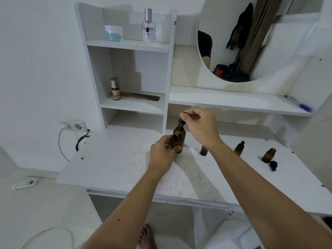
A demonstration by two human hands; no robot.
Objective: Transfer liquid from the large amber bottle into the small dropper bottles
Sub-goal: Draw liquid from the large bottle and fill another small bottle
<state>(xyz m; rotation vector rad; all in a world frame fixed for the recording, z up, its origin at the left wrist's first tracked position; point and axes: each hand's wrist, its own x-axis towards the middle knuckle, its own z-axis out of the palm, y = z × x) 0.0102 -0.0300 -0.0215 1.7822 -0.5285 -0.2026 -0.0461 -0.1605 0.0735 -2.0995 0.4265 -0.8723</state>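
The large amber bottle [178, 139] stands upright on the white desk [116, 166], and my left hand [162, 154] grips its lower body. My right hand [199, 125] pinches the black dropper cap [181, 121] at the bottle's mouth. Right of it stand three small amber bottles: one [203, 150] partly hidden behind my right wrist, a capped dropper bottle [239, 148], and an uncapped one [268, 155] with its black dropper cap [273, 165] lying beside it on the desk.
A white shelf unit [168, 72] rises at the desk's back, holding a comb, a spray bottle, a perfume bottle and a jar. A round mirror hangs at the right above a ledge with a blue pen [298, 103]. A wall socket with cable sits left.
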